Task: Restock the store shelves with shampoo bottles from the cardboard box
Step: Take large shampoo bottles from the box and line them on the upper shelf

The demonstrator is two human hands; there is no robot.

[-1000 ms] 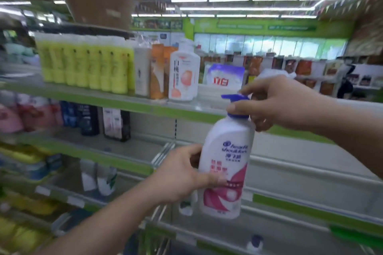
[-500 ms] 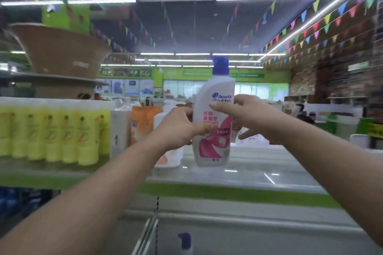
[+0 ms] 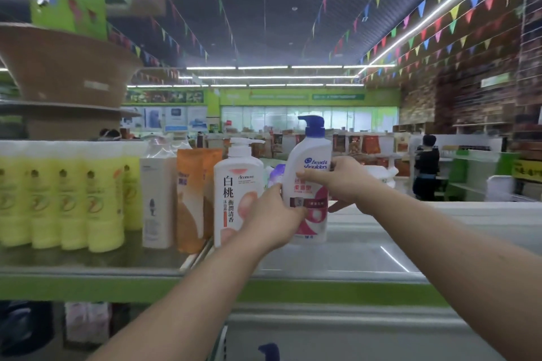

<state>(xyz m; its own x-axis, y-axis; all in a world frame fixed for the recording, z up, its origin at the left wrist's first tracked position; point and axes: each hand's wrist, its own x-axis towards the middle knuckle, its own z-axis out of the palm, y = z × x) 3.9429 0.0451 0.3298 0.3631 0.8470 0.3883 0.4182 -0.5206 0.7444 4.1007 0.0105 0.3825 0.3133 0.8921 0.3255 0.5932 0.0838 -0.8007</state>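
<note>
- The shampoo bottle [image 3: 311, 155] is upright, with its long axis vertical and its blue pump on top. The body is white with a pink swirl (label towards the person). Its base is at the top shelf [image 3: 381, 255], but I cannot tell whether it rests there.
- It sits between the hands: the left hand [image 3: 272, 220] wraps the lower body, and the right hand [image 3: 346, 184] grips the middle, fingers [image 3: 311, 176] curled across the label.
- A white peach-print bottle [image 3: 234, 193] stands just beside it on the left.

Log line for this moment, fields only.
step: shelving | left grip: holds Head & Shoulders bottle low | right grip: holds its middle | bottle: upright, at shelf, right of white pump bottle
</note>
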